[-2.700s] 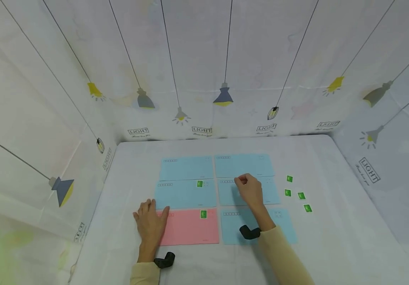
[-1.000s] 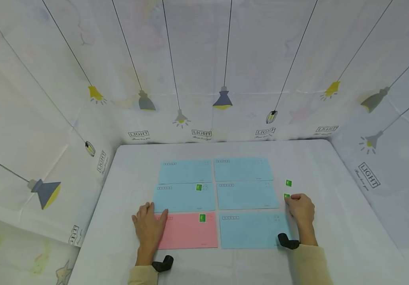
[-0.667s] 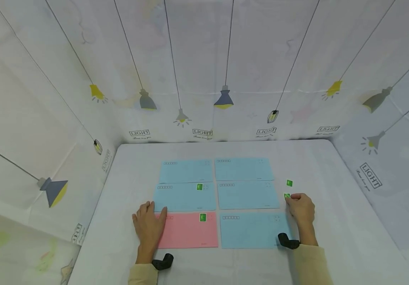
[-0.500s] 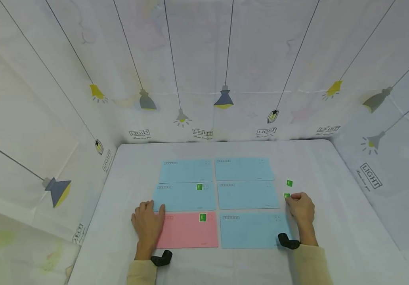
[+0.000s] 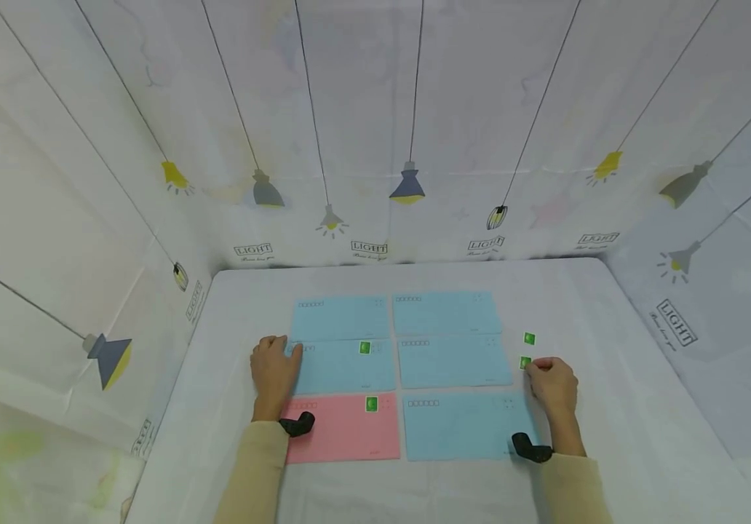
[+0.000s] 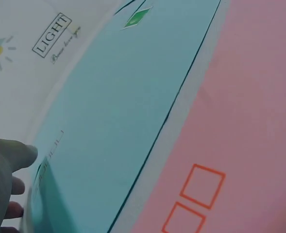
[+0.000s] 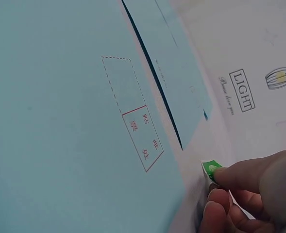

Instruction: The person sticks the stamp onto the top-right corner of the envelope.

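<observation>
My left hand (image 5: 275,372) lies at the left end of the middle-left blue envelope (image 5: 343,377), fingers loosely extended. The left wrist view shows its fingertips (image 6: 24,156) by that envelope's printed boxes. At the right, my right hand (image 5: 555,384) pinches a green stamp (image 5: 525,362) near the table; in the right wrist view, the thumb covers part of the stamp (image 7: 211,168). A second green stamp (image 5: 530,338) lies just beyond. Green stamps also sit on the pink envelope (image 5: 343,437) and the middle-left blue one.
Other blue envelopes lie flat in two columns: far left (image 5: 339,317), far right (image 5: 447,313), middle right (image 5: 454,362) and near right (image 5: 467,429). White cloth covers the table (image 5: 650,437). A pale piece (image 7: 242,208) shows under the right fingers. Lamp-printed curtains (image 5: 375,109) surround the table.
My right hand has gone from the middle-right envelope to the loose stamps and pinches one. My left hand has slid forward from the pink envelope's edge to the middle-left blue envelope.
</observation>
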`<state>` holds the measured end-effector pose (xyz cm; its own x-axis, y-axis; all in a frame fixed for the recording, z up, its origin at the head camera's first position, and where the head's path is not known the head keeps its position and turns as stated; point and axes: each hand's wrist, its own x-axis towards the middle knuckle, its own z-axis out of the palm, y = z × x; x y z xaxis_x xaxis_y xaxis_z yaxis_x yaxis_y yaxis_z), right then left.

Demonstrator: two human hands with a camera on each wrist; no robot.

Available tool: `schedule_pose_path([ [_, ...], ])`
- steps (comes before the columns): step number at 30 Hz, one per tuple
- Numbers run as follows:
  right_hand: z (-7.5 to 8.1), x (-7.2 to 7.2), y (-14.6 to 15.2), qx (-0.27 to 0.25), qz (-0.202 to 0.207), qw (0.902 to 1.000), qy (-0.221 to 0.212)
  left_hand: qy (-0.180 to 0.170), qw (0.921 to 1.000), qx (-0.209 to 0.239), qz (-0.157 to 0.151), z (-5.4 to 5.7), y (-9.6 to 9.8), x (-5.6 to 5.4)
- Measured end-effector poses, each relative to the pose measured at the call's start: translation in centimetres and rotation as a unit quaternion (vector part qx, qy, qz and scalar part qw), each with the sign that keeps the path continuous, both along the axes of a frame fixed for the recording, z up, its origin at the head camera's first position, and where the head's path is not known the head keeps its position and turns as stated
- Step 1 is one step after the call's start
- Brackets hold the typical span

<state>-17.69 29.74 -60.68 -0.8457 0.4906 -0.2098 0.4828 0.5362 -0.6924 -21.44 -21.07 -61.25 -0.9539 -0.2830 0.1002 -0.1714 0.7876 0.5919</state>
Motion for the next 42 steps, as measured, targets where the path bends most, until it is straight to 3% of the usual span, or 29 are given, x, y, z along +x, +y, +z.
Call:
schedule_pose_path([
  [7, -0.7, 0.3, -0.3, -0.036, -0.007, 0.9993, 0.001, -0.012, 0.9985, -0.044, 0.032, -0.4, 0.4, -0.9],
  [12, -1.1, 0.4, -0.5, -0.033, -0.004, 0.9994, 0.005, -0.029, 0.9957, -0.079, 0.039, -1.0, 0.2, -1.1],
  [21, -0.9, -0.2, -0.6, -0.038, -0.014, 0.9988, 0.026, -0.006, 0.9947, -0.097, 0.031, -0.8, -0.1, -0.9],
  [27, 1.0, -2.5, -1.5, -0.067, -0.004, 0.996, 0.059, -0.001, 0.9953, -0.092, 0.031, -0.7, 0.0, -1.2],
  [33, 2.3, -5.5, -4.4, -0.087, 0.031, 0.993, 0.073, 0.005, 0.9962, -0.08, 0.035, -0.9, 0.2, -1.4],
  [42, 1.8, -10.1, -10.8, -0.209, 0.069, 0.973, 0.07, 0.0, 0.9982, -0.055, 0.025, -0.8, 0.6, -1.8],
])
